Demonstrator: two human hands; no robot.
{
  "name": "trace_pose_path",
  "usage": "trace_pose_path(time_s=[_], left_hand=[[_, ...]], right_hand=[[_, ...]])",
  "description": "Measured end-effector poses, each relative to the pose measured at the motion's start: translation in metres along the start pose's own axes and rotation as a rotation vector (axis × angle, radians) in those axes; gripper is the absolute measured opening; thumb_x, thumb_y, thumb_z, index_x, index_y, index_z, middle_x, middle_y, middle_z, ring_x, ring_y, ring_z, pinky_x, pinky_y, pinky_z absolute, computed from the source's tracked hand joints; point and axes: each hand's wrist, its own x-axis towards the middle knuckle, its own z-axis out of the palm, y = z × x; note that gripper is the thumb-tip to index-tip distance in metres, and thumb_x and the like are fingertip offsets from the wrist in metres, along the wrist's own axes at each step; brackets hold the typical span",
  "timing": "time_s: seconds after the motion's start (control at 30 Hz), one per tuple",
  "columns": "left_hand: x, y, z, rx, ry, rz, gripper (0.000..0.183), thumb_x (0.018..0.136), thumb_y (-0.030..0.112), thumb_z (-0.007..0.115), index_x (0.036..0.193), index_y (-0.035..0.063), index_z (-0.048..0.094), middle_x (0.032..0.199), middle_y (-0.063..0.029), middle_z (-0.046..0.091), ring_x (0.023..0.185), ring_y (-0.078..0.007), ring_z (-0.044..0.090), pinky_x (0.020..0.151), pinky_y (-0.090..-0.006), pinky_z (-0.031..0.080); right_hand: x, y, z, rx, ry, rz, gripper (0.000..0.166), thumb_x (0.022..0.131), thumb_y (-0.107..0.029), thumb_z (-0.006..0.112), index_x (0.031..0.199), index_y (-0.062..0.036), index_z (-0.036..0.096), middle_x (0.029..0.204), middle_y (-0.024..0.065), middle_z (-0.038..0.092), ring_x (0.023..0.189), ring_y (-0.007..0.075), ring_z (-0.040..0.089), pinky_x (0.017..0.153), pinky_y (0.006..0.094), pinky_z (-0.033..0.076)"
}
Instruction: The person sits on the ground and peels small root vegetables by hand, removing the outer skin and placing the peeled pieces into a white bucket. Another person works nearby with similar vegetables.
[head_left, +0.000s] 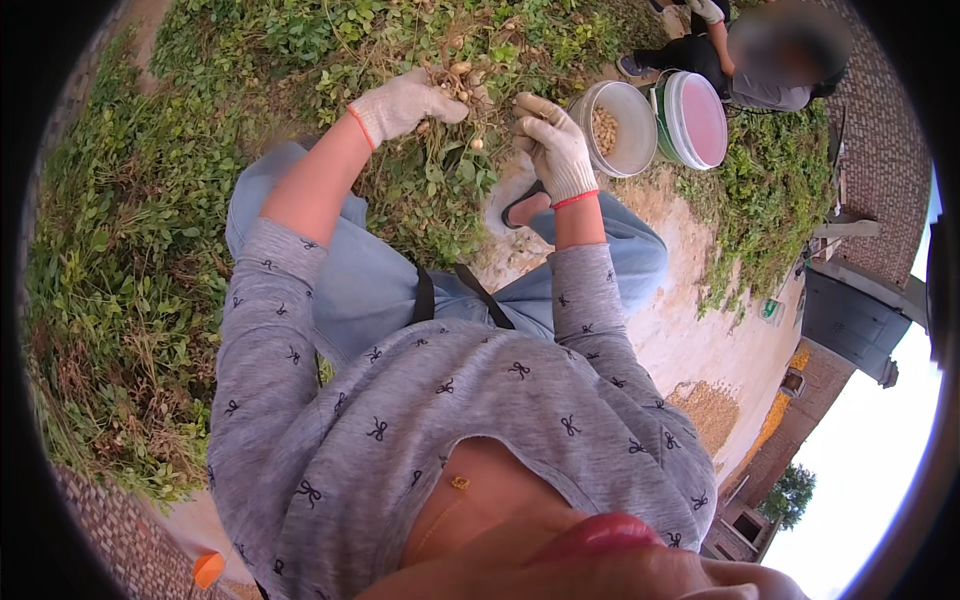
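My left hand (412, 105), in a pale knitted glove with a red cuff edge, grips a bunch of peanut plants by the roots. Several peanut pods (460, 68) hang among the thin roots, and leafy stems droop below the hand. My right hand (553, 142), gloved alike, is just to the right of the bunch with its fingers bent; whether a pod is between them cannot be made out. Close beside it on the right, a white bucket (634, 135) holds picked peanuts (604, 130).
A green and white bucket (670, 124) with a pinkish inside or lid touches the first one. Piled peanut plants (150, 247) surround my legs on the left and front. Another person (765, 82) sits at the upper right. Peanuts (705, 412) lie spread on the pale ground.
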Motion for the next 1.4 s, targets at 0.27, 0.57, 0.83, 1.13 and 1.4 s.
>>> trace_pose_path(time_s=[0.27, 0.57, 0.83, 1.13, 1.4], left_hand=[[-0.009, 0.01, 0.006, 0.045, -0.103, -0.044, 0.046, 0.079, -0.005, 0.068, 0.124, 0.0003, 0.06, 0.115, -0.0059, 0.067, 0.106, -0.0158, 0.064, 0.097, -0.0299, 0.048], [-0.01, 0.004, 0.022, 0.133, 0.078, -0.105, 0.054, 0.078, 0.003, 0.071, 0.129, -0.0034, 0.055, 0.102, -0.0037, 0.066, 0.087, -0.0105, 0.06, 0.08, -0.0251, 0.049], [-0.008, 0.013, 0.027, 0.254, 0.046, -0.207, 0.066, 0.075, 0.0, 0.073, 0.135, -0.0069, 0.047, 0.104, -0.0071, 0.067, 0.09, -0.0125, 0.062, 0.082, -0.0263, 0.05], [-0.001, 0.001, 0.013, 0.099, -0.025, -0.101, 0.043, 0.079, -0.001, 0.066, 0.122, 0.0013, 0.062, 0.104, -0.0031, 0.068, 0.089, -0.0125, 0.062, 0.084, -0.0271, 0.049], [0.015, -0.034, 0.012, 0.207, -0.033, -0.251, 0.043, 0.075, -0.009, 0.067, 0.116, -0.0008, 0.061, 0.104, -0.005, 0.067, 0.097, -0.0137, 0.066, 0.073, -0.0227, 0.051]], right_hand=[[0.013, -0.017, 0.059, -0.401, -0.098, -0.133, 0.047, 0.084, -0.003, 0.071, 0.129, 0.0015, 0.059, 0.096, -0.0002, 0.067, 0.082, 0.0064, 0.059, 0.076, 0.0219, 0.05], [0.038, 0.007, 0.046, -1.436, 0.208, -0.351, 0.024, 0.086, -0.022, 0.067, 0.106, -0.0081, 0.066, 0.092, 0.0212, 0.068, 0.087, 0.0406, 0.064, 0.076, 0.0415, 0.053], [0.051, 0.019, 0.026, -1.212, 0.095, -0.181, 0.028, 0.083, -0.018, 0.07, 0.107, -0.0046, 0.064, 0.09, 0.0241, 0.067, 0.081, 0.0359, 0.067, 0.072, 0.0397, 0.053], [0.018, -0.015, 0.04, -1.506, 0.122, -0.2, 0.034, 0.09, -0.037, 0.062, 0.097, -0.0042, 0.057, 0.095, 0.0209, 0.067, 0.093, 0.0412, 0.064, 0.079, 0.046, 0.053], [0.048, 0.019, -0.046, -1.575, 0.315, -0.109, 0.038, 0.093, -0.037, 0.052, 0.093, 0.0008, 0.059, 0.083, 0.0256, 0.065, 0.074, 0.038, 0.067, 0.068, 0.0452, 0.054]])
